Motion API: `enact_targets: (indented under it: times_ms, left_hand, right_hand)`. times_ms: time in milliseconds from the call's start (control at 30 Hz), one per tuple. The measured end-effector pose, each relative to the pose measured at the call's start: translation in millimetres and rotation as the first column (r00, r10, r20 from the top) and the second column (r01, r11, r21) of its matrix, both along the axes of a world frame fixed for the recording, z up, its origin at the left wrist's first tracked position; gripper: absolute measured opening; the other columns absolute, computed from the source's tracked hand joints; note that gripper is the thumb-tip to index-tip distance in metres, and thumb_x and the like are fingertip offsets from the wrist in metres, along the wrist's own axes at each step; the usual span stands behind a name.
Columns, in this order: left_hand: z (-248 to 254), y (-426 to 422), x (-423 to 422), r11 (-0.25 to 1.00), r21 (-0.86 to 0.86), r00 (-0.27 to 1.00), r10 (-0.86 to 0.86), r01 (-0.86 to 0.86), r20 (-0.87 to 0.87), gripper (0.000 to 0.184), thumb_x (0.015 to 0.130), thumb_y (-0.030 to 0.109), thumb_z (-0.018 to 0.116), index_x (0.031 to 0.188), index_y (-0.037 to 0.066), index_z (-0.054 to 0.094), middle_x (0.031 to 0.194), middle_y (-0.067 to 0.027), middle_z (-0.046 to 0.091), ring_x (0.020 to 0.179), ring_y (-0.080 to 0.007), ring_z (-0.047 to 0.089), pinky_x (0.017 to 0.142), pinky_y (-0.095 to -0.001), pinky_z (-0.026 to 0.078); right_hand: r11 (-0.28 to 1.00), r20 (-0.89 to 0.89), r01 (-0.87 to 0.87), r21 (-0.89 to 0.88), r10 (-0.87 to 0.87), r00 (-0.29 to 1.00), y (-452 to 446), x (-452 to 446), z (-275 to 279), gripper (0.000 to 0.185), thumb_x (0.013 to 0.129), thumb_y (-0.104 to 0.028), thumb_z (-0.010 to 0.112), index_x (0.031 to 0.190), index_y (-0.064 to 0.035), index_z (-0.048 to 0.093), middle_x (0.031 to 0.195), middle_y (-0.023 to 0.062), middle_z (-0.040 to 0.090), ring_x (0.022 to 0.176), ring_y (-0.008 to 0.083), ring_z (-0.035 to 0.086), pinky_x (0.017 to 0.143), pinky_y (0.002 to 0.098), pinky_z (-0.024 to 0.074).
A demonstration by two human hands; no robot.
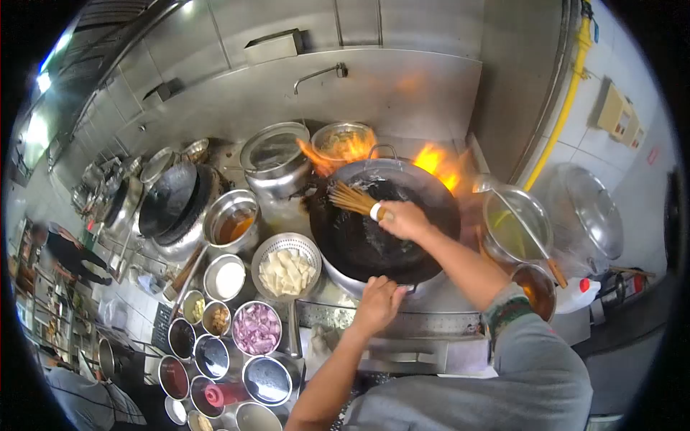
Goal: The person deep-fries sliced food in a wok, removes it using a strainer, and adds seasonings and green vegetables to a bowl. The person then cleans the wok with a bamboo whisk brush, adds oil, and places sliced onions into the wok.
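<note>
A large black wok [431,248] with some liquid inside sits over a burner, and flames [438,165] rise behind its rim. My right hand [402,220] is closed round the white-banded end of a bamboo brush [351,198], whose bristles spread over the left part of the wok. At the near rim, my left hand [379,305] is closed at the wok's front handle [410,289]; a cloth or other layer under the fingers cannot be made out.
A perforated ladle of white pieces [287,271] lies left of the wok, beside a bowl of chopped onion [256,328] and several seasoning containers. Lidded pot [277,158] stands behind. At right are a pot with a ladle [516,224] and a lid [594,208]. People are at far left.
</note>
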State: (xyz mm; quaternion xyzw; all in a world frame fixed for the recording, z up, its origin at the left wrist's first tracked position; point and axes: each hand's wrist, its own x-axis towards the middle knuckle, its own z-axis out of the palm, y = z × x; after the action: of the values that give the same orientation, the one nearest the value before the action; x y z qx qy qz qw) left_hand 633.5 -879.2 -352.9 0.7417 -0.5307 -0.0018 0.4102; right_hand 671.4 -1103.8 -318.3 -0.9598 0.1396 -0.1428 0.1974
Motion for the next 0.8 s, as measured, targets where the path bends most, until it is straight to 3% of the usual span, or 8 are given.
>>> enact_targets:
  times_ms: [100, 133, 233, 367, 467, 567, 667, 800]
  left_hand:
    - [-2, 14, 17, 1.0, -0.018, 1.0, 0.007, -0.007, -0.004, 0.024, 0.093, 0.016, 0.057, 0.075, 0.001, 0.058, 0.074, -0.0164, 0.052, 0.076, -0.0365, 0.05, 0.073, -0.0445, 0.039]
    - [-1, 19, 22, 1.0, -0.011, 1.0, 0.018, -0.018, 0.005, 0.023, 0.093, 0.015, 0.057, 0.075, 0.001, 0.058, 0.075, -0.0164, 0.053, 0.076, -0.0362, 0.05, 0.072, -0.0443, 0.039]
    - [15, 18, 12, 0.987, 0.094, 0.981, 0.112, -0.127, 0.156, 0.026, 0.091, 0.027, 0.06, 0.076, 0.006, 0.062, 0.078, -0.011, 0.058, 0.08, -0.0309, 0.055, 0.07, -0.043, 0.039]
    - [35, -11, -24, 0.901, 0.291, 0.903, 0.198, -0.321, 0.382, 0.031, 0.085, 0.04, 0.065, 0.075, 0.011, 0.066, 0.078, -0.0045, 0.061, 0.083, -0.0264, 0.059, 0.067, -0.0438, 0.04]
    - [25, -11, -29, 0.886, 0.302, 0.909, 0.248, -0.353, 0.334, 0.031, 0.086, 0.038, 0.065, 0.074, 0.01, 0.066, 0.078, -0.0056, 0.062, 0.082, -0.0278, 0.058, 0.065, -0.0454, 0.04]
    - [20, -7, -27, 0.906, 0.248, 0.916, 0.265, -0.344, 0.3, 0.031, 0.086, 0.036, 0.065, 0.073, 0.009, 0.066, 0.078, -0.0068, 0.062, 0.082, -0.0291, 0.058, 0.066, -0.0466, 0.042]
    - [17, -13, -31, 0.922, 0.213, 0.926, 0.262, -0.323, 0.272, 0.03, 0.088, 0.036, 0.064, 0.076, 0.008, 0.067, 0.08, -0.0081, 0.063, 0.082, -0.03, 0.058, 0.069, -0.0466, 0.045]
    - [20, -21, -37, 0.927, 0.235, 0.939, 0.232, -0.292, 0.253, 0.03, 0.088, 0.036, 0.064, 0.078, 0.007, 0.067, 0.082, -0.0083, 0.064, 0.084, -0.0302, 0.058, 0.069, -0.0465, 0.046]
  right_hand:
    - [0.971, -0.147, -0.192, 0.141, 0.213, 0.966, 22, -46, 25, 0.052, 0.08, -0.036, 0.071, 0.128, -0.0196, 0.061, 0.101, 0.0192, 0.069, 0.092, 0.0394, 0.066, 0.08, 0.0473, 0.0534]
    - [0.971, -0.121, -0.235, -0.035, 0.229, 0.966, 9, -61, 8, 0.04, 0.081, -0.034, 0.066, 0.121, -0.027, 0.064, 0.097, 0.0143, 0.071, 0.091, 0.0372, 0.068, 0.079, 0.0488, 0.054]
    - [0.979, -0.442, -0.164, -0.121, 0.095, 0.892, -28, -60, 38, 0.032, 0.084, -0.029, 0.061, 0.115, -0.0247, 0.065, 0.094, 0.014, 0.072, 0.088, 0.0372, 0.069, 0.078, 0.0483, 0.055]
    - [0.991, -0.052, 0.127, 0.051, -0.124, 0.991, -8, -10, -4, 0.031, 0.082, -0.028, 0.066, 0.11, -0.0171, 0.064, 0.089, 0.0185, 0.07, 0.085, 0.0397, 0.067, 0.076, 0.0512, 0.054]
    - [0.991, 0.074, -0.085, 0.101, 0.078, 0.994, 22, -38, -14, 0.029, 0.081, -0.027, 0.066, 0.108, -0.0153, 0.065, 0.09, 0.0188, 0.07, 0.084, 0.0409, 0.067, 0.076, 0.0516, 0.0536]
    - [0.968, -0.488, -0.24, -0.077, 0.173, 0.855, 18, -109, 68, 0.027, 0.082, -0.025, 0.065, 0.107, -0.0148, 0.068, 0.092, 0.0149, 0.071, 0.089, 0.0353, 0.069, 0.076, 0.0478, 0.055]
    - [0.942, -0.641, -0.088, -0.324, -0.15, 0.753, -19, -130, 103, 0.019, 0.08, -0.019, 0.066, 0.095, -0.012, 0.075, 0.098, 0.0129, 0.073, 0.091, 0.0282, 0.071, 0.077, 0.0414, 0.0562]
    - [0.884, -0.276, 0.219, -0.412, -0.35, 0.895, -38, -54, 15, 0.023, 0.086, -0.019, 0.055, 0.097, -0.0079, 0.072, 0.094, 0.0131, 0.073, 0.089, 0.0304, 0.071, 0.074, 0.0449, 0.0564]
